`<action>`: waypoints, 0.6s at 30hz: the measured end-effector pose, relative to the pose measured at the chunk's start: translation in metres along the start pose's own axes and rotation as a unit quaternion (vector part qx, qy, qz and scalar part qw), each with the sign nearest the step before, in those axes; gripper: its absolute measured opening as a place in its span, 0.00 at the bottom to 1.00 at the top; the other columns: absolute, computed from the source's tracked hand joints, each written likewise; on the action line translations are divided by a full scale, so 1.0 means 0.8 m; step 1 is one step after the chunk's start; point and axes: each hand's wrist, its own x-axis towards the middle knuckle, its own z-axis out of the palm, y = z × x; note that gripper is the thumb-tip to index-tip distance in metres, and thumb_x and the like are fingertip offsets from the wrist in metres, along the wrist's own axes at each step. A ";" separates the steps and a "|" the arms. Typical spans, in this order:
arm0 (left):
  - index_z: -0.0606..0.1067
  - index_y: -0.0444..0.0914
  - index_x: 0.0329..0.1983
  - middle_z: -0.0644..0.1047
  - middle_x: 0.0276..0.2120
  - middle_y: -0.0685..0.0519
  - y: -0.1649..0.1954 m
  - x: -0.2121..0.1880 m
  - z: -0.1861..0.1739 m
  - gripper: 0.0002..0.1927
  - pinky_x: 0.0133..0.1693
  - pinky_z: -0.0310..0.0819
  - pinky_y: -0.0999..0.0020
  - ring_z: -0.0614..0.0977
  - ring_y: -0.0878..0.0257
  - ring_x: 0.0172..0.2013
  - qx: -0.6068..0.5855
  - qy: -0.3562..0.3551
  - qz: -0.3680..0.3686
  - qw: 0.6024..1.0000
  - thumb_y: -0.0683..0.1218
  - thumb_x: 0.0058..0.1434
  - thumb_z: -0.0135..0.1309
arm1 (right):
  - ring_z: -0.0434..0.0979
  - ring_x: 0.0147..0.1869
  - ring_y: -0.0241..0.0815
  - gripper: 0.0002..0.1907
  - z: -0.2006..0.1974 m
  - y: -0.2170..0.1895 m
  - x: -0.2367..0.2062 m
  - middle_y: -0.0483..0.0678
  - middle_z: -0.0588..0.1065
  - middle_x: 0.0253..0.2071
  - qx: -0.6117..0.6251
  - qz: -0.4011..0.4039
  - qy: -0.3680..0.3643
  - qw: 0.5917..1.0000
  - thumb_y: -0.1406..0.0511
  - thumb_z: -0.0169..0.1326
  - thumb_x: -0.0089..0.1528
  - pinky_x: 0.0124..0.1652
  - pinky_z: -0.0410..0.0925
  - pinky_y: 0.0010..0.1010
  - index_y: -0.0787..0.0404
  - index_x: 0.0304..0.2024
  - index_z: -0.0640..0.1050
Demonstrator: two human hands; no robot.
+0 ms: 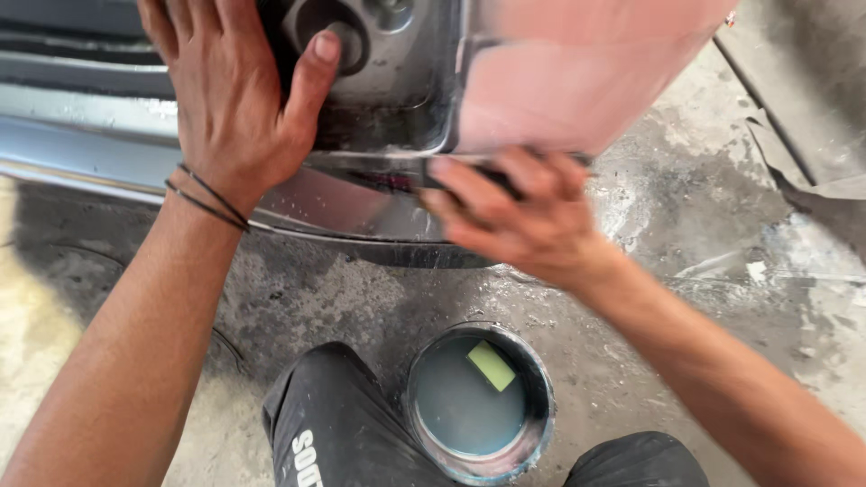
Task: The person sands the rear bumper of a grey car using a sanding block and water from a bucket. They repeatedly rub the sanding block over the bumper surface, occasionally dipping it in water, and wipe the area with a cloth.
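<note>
No packages, labels, signs or screens anywhere in view.

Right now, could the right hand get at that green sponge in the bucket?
Probably yes. The sponge floats uncovered in the open bucket, just below the right hand, and nothing lies between them, though that hand is pressed against the bumper.

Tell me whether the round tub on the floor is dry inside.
No: the tub holds cloudy grey water with a small green pad floating in it.
</note>
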 end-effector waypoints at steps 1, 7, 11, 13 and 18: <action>0.60 0.29 0.69 0.65 0.61 0.33 -0.001 -0.001 0.003 0.31 0.68 0.45 0.40 0.64 0.37 0.64 0.012 0.000 0.003 1.000 0.61 0.82 0.43 | 0.63 0.65 0.43 0.17 -0.015 0.027 -0.014 0.37 0.68 0.66 -0.017 -0.001 0.008 1.000 0.50 0.66 0.67 0.62 0.55 0.40 0.38 0.56 0.78; 0.57 0.31 0.72 0.63 0.65 0.33 -0.003 0.002 0.007 0.37 0.69 0.45 0.39 0.62 0.36 0.67 0.001 -0.024 -0.030 0.999 0.66 0.81 0.46 | 0.63 0.62 0.45 0.14 -0.044 0.073 -0.010 0.38 0.69 0.65 0.068 0.014 0.020 0.997 0.55 0.70 0.67 0.58 0.56 0.43 0.45 0.50 0.79; 0.55 0.31 0.72 0.62 0.67 0.35 0.007 0.010 -0.005 0.38 0.70 0.45 0.42 0.62 0.38 0.67 0.002 -0.008 -0.021 1.000 0.67 0.81 0.45 | 0.65 0.64 0.44 0.11 -0.015 -0.004 0.070 0.35 0.69 0.68 0.051 0.033 0.013 0.998 0.59 0.63 0.66 0.62 0.55 0.40 0.45 0.50 0.80; 0.55 0.32 0.73 0.63 0.68 0.36 0.010 0.012 -0.008 0.38 0.70 0.44 0.42 0.62 0.39 0.68 0.016 0.002 -0.016 1.000 0.67 0.81 0.46 | 0.65 0.65 0.43 0.13 -0.028 0.002 0.088 0.36 0.69 0.69 0.042 0.025 0.029 0.998 0.59 0.64 0.67 0.65 0.55 0.40 0.43 0.54 0.80; 0.57 0.31 0.70 0.63 0.66 0.35 0.005 0.009 -0.002 0.36 0.70 0.44 0.40 0.62 0.37 0.68 0.035 0.003 -0.014 0.999 0.66 0.81 0.47 | 0.67 0.56 0.48 0.14 -0.076 0.071 0.055 0.38 0.71 0.58 0.016 0.033 -0.044 0.998 0.58 0.71 0.62 0.55 0.53 0.44 0.46 0.50 0.85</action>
